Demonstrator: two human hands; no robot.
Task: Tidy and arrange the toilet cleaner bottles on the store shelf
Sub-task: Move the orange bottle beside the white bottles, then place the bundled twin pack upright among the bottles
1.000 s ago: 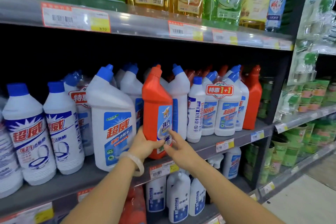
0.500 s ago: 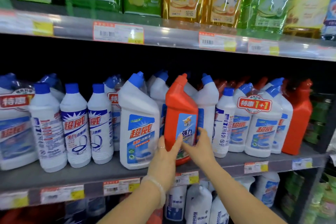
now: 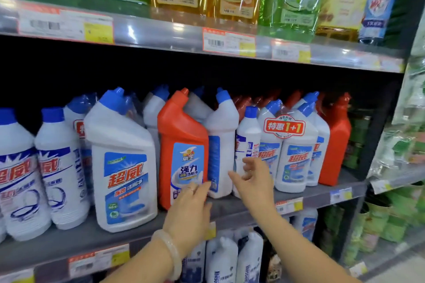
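Head view hides rear bottles; left hand (image 3: pixel 188 207) fingertips touch the red bottle (image 3: pixel 181 147), right hand (image 3: pixel 255 181) spread, empty.

The price tags (image 3: pixel 66 26) are too blurred to be read. The back bottles (image 3: pixel 247 101) are mostly hidden. The leftmost white bottle (image 3: pixel 16 174) is cut off by the edge.
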